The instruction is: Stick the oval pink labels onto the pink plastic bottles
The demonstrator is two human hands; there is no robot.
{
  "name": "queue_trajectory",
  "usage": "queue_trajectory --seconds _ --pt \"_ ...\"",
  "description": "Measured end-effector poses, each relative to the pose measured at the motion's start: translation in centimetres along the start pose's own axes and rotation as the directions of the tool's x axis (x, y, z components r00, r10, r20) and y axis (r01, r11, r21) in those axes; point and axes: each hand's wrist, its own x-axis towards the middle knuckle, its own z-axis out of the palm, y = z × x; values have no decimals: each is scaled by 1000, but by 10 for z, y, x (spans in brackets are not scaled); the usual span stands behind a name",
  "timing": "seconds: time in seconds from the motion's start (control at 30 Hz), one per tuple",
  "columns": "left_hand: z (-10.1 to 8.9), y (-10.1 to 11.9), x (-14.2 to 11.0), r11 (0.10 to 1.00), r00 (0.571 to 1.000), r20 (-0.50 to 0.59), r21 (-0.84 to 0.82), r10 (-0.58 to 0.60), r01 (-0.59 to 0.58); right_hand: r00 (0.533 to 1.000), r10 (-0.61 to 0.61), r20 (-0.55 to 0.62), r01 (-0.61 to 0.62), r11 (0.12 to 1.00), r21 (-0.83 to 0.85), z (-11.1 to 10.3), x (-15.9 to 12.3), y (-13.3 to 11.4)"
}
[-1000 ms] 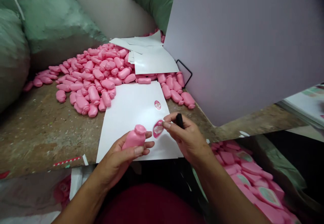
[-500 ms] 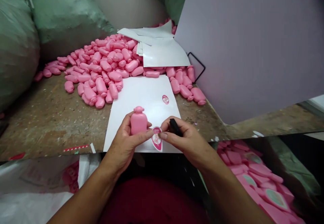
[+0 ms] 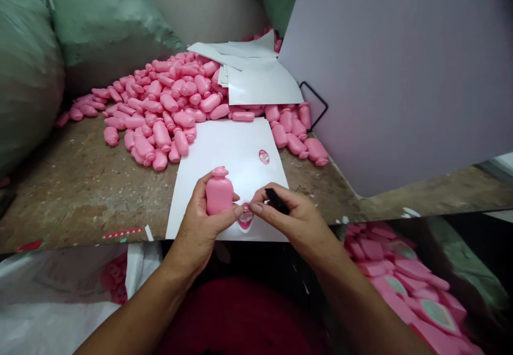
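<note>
A small pink plastic bottle (image 3: 219, 192) stands upright in my left hand (image 3: 196, 232), whose fingers wrap round its side and base. The left thumb reaches right and touches the edge of a pink and white sticker (image 3: 245, 222). My right hand (image 3: 300, 218) pinches the upper part of that sticker between thumb and forefinger, covering some of it. Tucked in the same hand is a short black tool (image 3: 276, 201), whose kind I cannot make out. Below both hands lies a white sheet (image 3: 216, 141) with one oval sticker (image 3: 264, 156) on it.
A heap of pink bottles (image 3: 160, 103) covers the back of the worn table (image 3: 80, 184), with white papers (image 3: 264, 85) on top. Green sacks (image 3: 108, 23) stand behind. A pale panel (image 3: 393, 77) rises at right. Labelled pink bottles (image 3: 417, 285) lie below right, a white bag (image 3: 56, 291) below left.
The right fingertips have shifted slightly left, closer to the left thumb. The sticker between them has tilted, so less of its face shows. The bottle stays in my left hand.
</note>
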Motion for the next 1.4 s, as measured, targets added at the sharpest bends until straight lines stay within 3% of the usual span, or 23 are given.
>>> queue_trajectory --seconds 0.17,0.23,0.4,0.5,0.77,0.93,1.03,1.17,1.4 --pt "-2 -3 8 998 996 -71 -26 62 -64 992 -39 -122 45 998 53 1 -2 6" --pt "-2 0 9 997 995 -98 -67 24 -31 987 -31 -158 49 992 113 1 -3 10" --pt "3 5 4 957 979 48 -210 -196 202 991 5 -137 29 970 243 6 0 12" --pt "3 1 2 918 965 107 -299 -239 261 993 34 -109 -3 963 271 8 1 11" --pt "6 -5 3 877 985 64 -450 -158 170 993 24 -113 -5 987 159 13 1 6" --pt "9 -6 0 867 973 109 -442 -203 230 985 58 -164 -33 988 152 19 3 -1" --pt "9 -7 0 865 978 92 -456 -187 208 987 101 -128 -76 979 187 22 4 -1" --pt "9 -8 1 855 978 124 -476 -169 208 988 104 -111 -92 990 107 23 5 1" --pt "8 -9 0 892 982 114 -415 -148 182 992 82 -95 -74 994 86 22 7 -2"
